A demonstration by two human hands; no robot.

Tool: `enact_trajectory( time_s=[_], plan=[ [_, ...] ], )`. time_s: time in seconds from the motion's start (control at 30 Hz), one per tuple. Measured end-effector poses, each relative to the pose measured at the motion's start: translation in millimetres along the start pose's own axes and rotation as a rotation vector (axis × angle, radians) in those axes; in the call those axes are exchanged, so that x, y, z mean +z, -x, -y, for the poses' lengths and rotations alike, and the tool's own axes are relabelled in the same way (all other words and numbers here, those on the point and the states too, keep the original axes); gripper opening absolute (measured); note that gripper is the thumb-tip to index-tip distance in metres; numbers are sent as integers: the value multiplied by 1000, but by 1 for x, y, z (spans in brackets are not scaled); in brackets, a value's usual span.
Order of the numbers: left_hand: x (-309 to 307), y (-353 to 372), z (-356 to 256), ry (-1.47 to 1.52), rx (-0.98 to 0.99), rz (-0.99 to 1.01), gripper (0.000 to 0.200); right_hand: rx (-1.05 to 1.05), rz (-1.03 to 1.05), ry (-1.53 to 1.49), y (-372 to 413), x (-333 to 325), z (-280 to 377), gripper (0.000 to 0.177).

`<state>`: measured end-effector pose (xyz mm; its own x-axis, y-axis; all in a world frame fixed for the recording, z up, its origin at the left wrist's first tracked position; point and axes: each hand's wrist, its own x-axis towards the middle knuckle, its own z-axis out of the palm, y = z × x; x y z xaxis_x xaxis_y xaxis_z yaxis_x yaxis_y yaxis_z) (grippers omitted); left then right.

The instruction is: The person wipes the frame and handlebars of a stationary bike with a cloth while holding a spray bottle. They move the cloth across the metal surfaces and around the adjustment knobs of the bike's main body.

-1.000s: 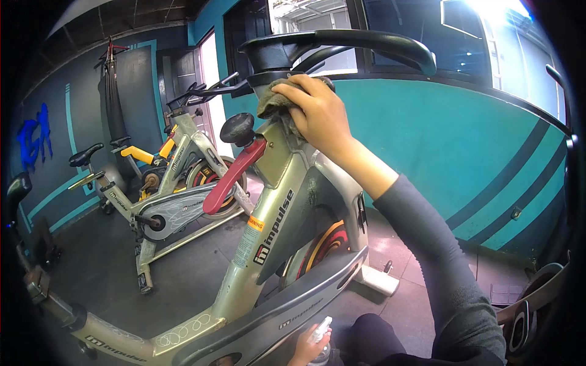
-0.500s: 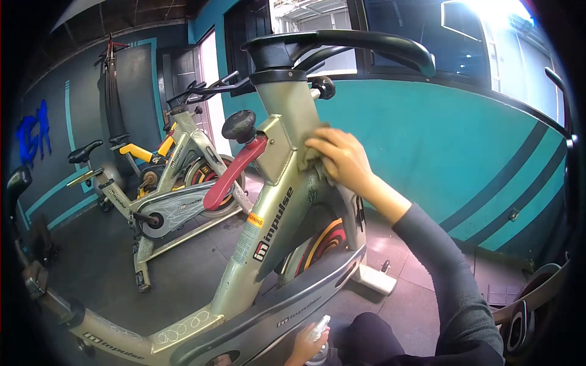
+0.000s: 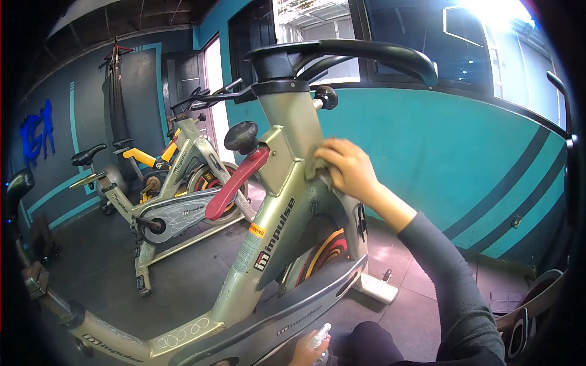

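An exercise bike with a pale gold-green frame stands before me. My right hand, at the end of a grey sleeve, is closed on a greyish cloth. The cloth is pressed against the side of the frame below the handlebar. Low in the view, my left hand wraps around a spray bottle with a white top; the bottle's lower part is cut off by the view. A red lever and a black knob sit on the bike's near side, left of the cloth.
Another exercise bike and a yellow-framed one stand at the left. Behind my right hand runs a teal wall with windows above. Part of other black equipment shows at the right edge.
The view has tilted slightly, so the bike appears a little lower. My right hand and the cloth remain against the frame, and my left hand still holds the spray bottle.
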<state>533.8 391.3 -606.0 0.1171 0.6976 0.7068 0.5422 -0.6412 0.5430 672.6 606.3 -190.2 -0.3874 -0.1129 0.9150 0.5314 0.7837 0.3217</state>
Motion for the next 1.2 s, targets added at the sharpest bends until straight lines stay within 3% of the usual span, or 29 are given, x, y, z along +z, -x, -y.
enact_trajectory(
  time_s=[0.17,0.23,0.37,0.43,0.63,0.93,1.07,1.13,1.2],
  plan=[
    [0,-3,-12,12,10,-89,17,45,139,-20,4,-5,3,35],
    [-3,-7,-16,112,-65,-62,17,12,1,-55,-15,-2,2,35],
    [-1,1,-2,69,-36,-14,17,-37,-248,-92,-82,9,9,33],
    [-5,-4,-3,39,34,-6,18,-12,-226,-74,-91,5,13,37],
    [-11,-9,-11,155,-78,-12,14,22,-119,-56,-52,3,11,43],
    [7,2,5,-58,175,-121,17,39,123,-12,26,-2,4,41],
    [1,2,-8,148,-149,-49,25,78,135,-69,9,0,-2,39],
    [3,6,-4,277,-324,-11,28,39,33,-101,-18,0,-1,39],
    [-4,0,-3,196,-177,31,29,10,-66,-125,-53,1,6,40]
  ],
)
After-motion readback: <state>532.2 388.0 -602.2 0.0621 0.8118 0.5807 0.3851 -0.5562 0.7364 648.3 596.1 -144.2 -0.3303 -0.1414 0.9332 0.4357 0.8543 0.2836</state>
